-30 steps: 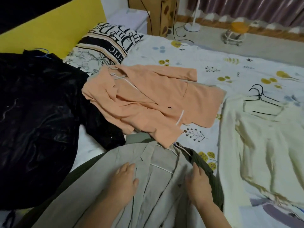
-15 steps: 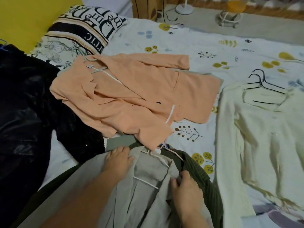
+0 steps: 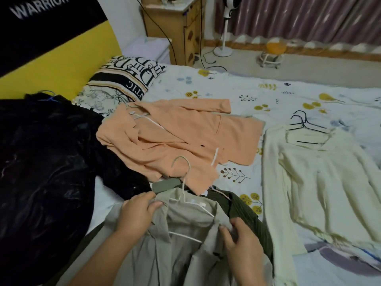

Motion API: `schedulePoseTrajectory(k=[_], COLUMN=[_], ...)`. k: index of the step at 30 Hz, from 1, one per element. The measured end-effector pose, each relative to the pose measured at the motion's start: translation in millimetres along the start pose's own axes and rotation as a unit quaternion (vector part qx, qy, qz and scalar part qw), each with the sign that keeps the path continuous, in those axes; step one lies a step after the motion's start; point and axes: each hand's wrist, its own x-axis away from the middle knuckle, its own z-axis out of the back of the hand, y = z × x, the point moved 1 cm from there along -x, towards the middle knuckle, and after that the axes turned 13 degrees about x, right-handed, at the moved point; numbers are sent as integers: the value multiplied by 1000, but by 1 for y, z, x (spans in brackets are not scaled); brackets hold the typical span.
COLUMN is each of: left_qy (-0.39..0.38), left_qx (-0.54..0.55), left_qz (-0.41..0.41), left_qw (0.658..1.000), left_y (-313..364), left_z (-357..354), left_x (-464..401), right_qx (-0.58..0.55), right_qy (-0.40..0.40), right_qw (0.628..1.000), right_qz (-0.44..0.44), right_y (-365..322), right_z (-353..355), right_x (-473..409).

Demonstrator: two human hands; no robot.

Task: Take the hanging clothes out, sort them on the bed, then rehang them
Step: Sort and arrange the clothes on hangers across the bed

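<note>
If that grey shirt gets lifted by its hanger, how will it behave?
Likely floppy: the grey shirt lies creased under the left hand and right hand. Probably light. It may slip off the thin white hanger.

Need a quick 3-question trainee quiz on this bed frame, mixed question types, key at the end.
1. True or false: the grey shirt has a white hanger in it.
2. Which garment lies to the right of the orange jacket? A) black coat B) cream sweater C) green top
3. Fill in: both hands grip the grey shirt at its ____.

Key
1. True.
2. B, the cream sweater.
3. Collar: left hand and right hand pinch it on either side.
</note>
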Motion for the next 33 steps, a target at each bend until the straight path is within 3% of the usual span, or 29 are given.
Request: schedulePoseTrajectory(k=[9,16,25,33], left_qy=[80,111,36,-22], left_qx=[42,54,54,60], left_qz=[-40,-75,-154,-238], left_qw=[995,990,986,969], left_y=[33,52,99,176], left_z=[107,169,212,192], left_x=[119,221,319,379], right_qx=[-2,-12,10,5], right_qy=[92,138,205,279], right_qw=[990,982,968,952], right_qz=[104,125,146,123], right_y=[-44,-58,-34,31], right_z=[60,96,155,227], right_x=[123,230,326,381])
